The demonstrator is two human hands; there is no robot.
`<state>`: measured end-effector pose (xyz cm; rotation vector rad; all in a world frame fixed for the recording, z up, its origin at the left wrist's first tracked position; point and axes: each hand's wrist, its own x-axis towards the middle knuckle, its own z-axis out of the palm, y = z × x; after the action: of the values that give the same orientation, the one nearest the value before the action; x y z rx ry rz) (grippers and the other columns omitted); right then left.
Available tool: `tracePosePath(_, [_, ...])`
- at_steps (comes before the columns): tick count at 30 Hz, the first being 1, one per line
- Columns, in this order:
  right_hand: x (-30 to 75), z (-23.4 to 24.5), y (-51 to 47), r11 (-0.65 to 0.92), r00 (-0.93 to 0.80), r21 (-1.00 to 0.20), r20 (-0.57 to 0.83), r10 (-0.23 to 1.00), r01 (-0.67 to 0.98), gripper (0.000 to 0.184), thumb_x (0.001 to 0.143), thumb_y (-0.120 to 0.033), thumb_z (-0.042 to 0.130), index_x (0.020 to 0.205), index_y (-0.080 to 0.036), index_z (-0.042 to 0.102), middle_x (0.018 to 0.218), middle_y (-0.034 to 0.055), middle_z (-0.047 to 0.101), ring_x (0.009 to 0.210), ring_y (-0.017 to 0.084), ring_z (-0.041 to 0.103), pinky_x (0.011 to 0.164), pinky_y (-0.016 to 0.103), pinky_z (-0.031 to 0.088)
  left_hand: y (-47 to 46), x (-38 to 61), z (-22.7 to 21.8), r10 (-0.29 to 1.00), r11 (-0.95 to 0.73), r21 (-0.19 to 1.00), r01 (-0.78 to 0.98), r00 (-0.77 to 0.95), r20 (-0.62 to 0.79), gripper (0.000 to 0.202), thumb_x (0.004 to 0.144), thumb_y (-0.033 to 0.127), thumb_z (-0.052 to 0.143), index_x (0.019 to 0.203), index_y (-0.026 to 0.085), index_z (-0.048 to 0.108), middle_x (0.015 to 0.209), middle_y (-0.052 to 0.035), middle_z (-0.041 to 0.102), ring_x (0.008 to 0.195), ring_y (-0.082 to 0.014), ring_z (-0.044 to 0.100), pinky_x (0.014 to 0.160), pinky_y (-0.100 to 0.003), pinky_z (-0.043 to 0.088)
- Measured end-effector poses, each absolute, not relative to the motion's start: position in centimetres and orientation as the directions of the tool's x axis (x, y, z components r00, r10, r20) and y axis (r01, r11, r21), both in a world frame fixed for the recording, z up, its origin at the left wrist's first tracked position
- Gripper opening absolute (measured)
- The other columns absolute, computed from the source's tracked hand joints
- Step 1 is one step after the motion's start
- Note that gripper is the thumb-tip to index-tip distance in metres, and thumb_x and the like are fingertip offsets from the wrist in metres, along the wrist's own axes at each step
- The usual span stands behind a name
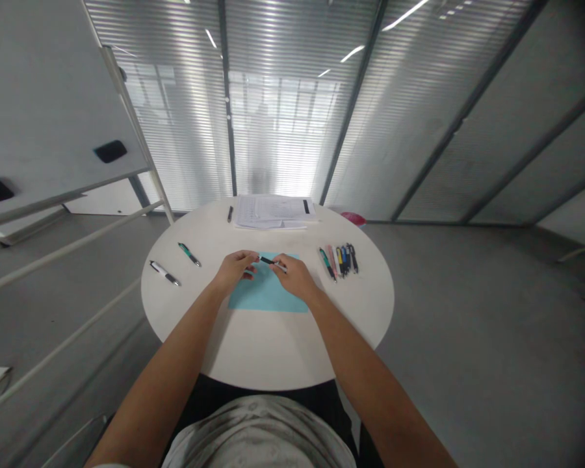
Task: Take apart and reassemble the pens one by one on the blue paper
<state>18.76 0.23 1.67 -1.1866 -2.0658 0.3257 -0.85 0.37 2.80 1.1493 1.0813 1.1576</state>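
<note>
Above a light blue sheet (268, 296) on the round white table, my right hand (296, 278) grips a black-and-white pen (268, 260) between thumb and fingers. The pen lies nearly level, its dark part pointing left. My left hand (234, 270) is closed in a pinch just beside the pen's left end. Whatever its fingertips hold is too small to make out, and I cannot tell whether they touch the pen.
Several pens (342, 260) lie in a row on the right. At the left are a green-and-black pen (189, 254) and a white-and-black pen (164, 273). Papers (270, 212) and a dark pen (230, 214) lie at the table's (268, 351) far side. A whiteboard (53, 84) stands left.
</note>
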Motion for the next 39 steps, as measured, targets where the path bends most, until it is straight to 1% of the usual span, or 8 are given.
tracePosePath(7, [18.9, 1.9, 0.2, 0.633, -0.344, -0.515, 0.55, 0.761, 0.577, 0.01, 0.088, -0.026, 0.054, 0.086, -0.019, 0.06, 0.081, 0.0026, 0.062, 0.076, 0.015, 0.055, 0.072, 0.026, 0.039, 0.3, -0.8, 2.6, 0.988, 0.019, 0.989, -0.147, 0.154, 0.004, 0.04, 0.067, 0.047, 0.075, 0.088, 0.013, 0.069, 0.082, -0.0051, 0.061, 0.064, -0.0112, 0.055, 0.052, -0.024, 0.047])
tracePosePath(13, [19.0, 2.2, -0.1, 0.638, -0.344, -0.541, 0.549, 0.762, 0.548, 0.011, 0.088, -0.027, 0.053, 0.084, -0.019, 0.06, 0.08, 0.0028, 0.061, 0.076, 0.015, 0.055, 0.073, 0.026, 0.04, 0.1, -0.7, 2.7, 0.984, -0.027, 0.989, -0.148, 0.172, 0.052, 0.041, 0.066, 0.045, 0.076, 0.091, 0.013, 0.071, 0.072, -0.0041, 0.059, 0.064, -0.0124, 0.055, 0.053, -0.024, 0.047])
tracePosePath(22, [19.2, 2.8, -0.4, 0.581, -0.338, -0.637, 0.472, 0.814, 0.507, 0.017, 0.086, -0.032, 0.053, 0.079, -0.019, 0.061, 0.074, 0.0008, 0.059, 0.07, 0.014, 0.051, 0.069, 0.025, 0.039, 0.0, -0.8, 2.5, 0.975, -0.05, 0.988, -0.143, 0.209, 0.079, 0.042, 0.067, 0.045, 0.076, 0.095, 0.014, 0.072, 0.067, -0.0031, 0.059, 0.062, -0.013, 0.055, 0.053, -0.026, 0.046])
tracePosePath(29, [19.2, 2.3, -0.1, 0.489, -0.339, -0.777, 0.371, 0.865, 0.397, 0.023, 0.083, -0.036, 0.054, 0.071, -0.018, 0.06, 0.059, -0.0033, 0.049, 0.056, 0.011, 0.043, 0.056, 0.023, 0.032, 0.0, -0.9, 2.2, 0.966, -0.043, 0.99, -0.137, 0.245, 0.076, 0.043, 0.068, 0.044, 0.075, 0.098, 0.014, 0.072, 0.067, -0.0031, 0.059, 0.062, -0.0129, 0.056, 0.054, -0.026, 0.047])
tracePosePath(32, [19.0, 1.5, 0.3, 0.359, -0.341, -0.884, 0.253, 0.906, 0.299, 0.028, 0.083, -0.042, 0.052, 0.074, -0.017, 0.062, 0.055, -0.0038, 0.048, 0.049, 0.01, 0.039, 0.049, 0.023, 0.029, 0.0, -1.0, 2.1, 0.962, -0.044, 0.989, -0.141, 0.26, 0.08, 0.043, 0.069, 0.044, 0.074, 0.099, 0.013, 0.072, 0.07, -0.004, 0.06, 0.064, -0.013, 0.056, 0.054, -0.025, 0.047])
tracePosePath(35, [18.7, 1.1, 0.5, 0.259, -0.373, -0.935, 0.157, 0.915, 0.241, 0.034, 0.084, -0.046, 0.048, 0.077, -0.016, 0.063, 0.054, -0.0036, 0.049, 0.043, 0.008, 0.035, 0.045, 0.023, 0.026, 0.0, -1.1, 2.2, 0.958, -0.042, 0.986, -0.16, 0.274, 0.085, 0.042, 0.07, 0.043, 0.074, 0.1, 0.013, 0.071, 0.074, -0.0052, 0.062, 0.066, -0.0131, 0.057, 0.054, -0.024, 0.047])
tracePosePath(37, [18.5, 1.0, 0.4, 0.259, -0.372, -0.938, 0.161, 0.914, 0.23, 0.034, 0.083, -0.047, 0.05, 0.083, -0.016, 0.062, 0.055, -0.0041, 0.051, 0.042, 0.008, 0.035, 0.044, 0.022, 0.027, 0.0, -1.1, 2.2, 0.955, -0.026, 0.98, -0.197, 0.284, 0.082, 0.041, 0.07, 0.042, 0.074, 0.1, 0.014, 0.071, 0.075, -0.0051, 0.062, 0.068, -0.013, 0.057, 0.055, -0.024, 0.047])
tracePosePath(39, [18.4, 1.1, 0.2, 0.313, -0.353, -0.919, 0.218, 0.91, 0.24, 0.03, 0.079, -0.046, 0.058, 0.09, -0.018, 0.059, 0.057, -0.0058, 0.051, 0.045, 0.007, 0.038, 0.046, 0.021, 0.029, 0.0, -1.0, 2.3, 0.956, -0.014, 0.974, -0.227, 0.281, 0.08, 0.041, 0.069, 0.042, 0.075, 0.098, 0.013, 0.071, 0.074, -0.0045, 0.06, 0.068, -0.0126, 0.056, 0.055, -0.023, 0.047])
